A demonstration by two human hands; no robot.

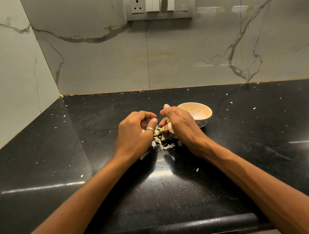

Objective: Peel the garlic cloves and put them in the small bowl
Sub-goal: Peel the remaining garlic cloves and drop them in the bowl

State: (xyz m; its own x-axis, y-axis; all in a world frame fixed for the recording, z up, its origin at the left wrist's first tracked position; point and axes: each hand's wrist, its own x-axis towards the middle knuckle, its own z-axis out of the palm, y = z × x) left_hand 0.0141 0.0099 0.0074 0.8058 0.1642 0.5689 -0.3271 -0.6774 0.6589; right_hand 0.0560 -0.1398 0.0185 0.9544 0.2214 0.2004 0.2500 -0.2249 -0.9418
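- Garlic (170, 128), a pale lump in papery white skin, sits clamped in the curled fingers of my right hand (180, 127). It is mid-counter, just left of the small round bowl (209, 113), cream inside and blue-patterned outside.
- My left hand (136, 132) has its fingers curled and the thumb drawn toward the fingertips, close beside the garlic. I cannot tell whether they pinch a strip of skin.
- If I squeeze too hard, I judge a bared clove may shoot out and skid across the glossy black stone counter (61, 160).
- My right hand hangs just near of the bowl, so a jerky pull could knock it farther away or tip it.
- A loose heap of white papery peels (163, 144) lies under my hands. Flakes clinging to my fingers could ride into the bowl with a clove.
- Dry skin may tear into scraps and leave bits stuck on the clove.
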